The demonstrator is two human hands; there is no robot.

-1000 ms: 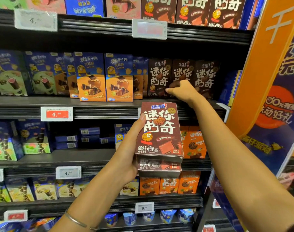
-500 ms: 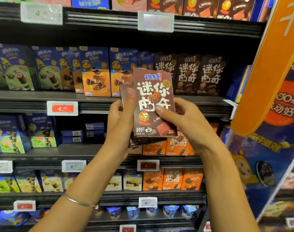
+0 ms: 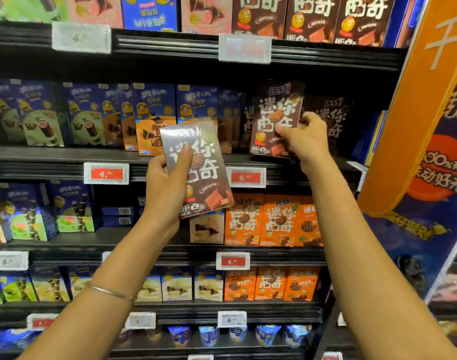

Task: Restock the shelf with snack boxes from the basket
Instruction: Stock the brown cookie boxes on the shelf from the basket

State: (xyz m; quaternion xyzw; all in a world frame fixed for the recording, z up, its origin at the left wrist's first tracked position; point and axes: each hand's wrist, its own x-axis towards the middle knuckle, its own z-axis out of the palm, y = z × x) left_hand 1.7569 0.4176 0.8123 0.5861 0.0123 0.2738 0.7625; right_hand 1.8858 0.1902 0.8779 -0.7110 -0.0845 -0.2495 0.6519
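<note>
Facing a stocked shelf (image 3: 40, 154), we see our left hand (image 3: 165, 188) gripping a brown box (image 3: 204, 175), tilted in front of the shelf edge, thumb across its face. Further right, our right hand (image 3: 306, 141) pinches a second box (image 3: 271, 113), upright beside matching boxes (image 3: 335, 120); whether it rests on the shelf, we cannot tell.

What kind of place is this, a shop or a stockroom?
Most likely a supermarket or convenience-store snack aisle. Tiered black shelves carry front-facing rows of snack boxes, red price tags sit on the shelf edges, and an orange promotional banner stands at the right.
</note>
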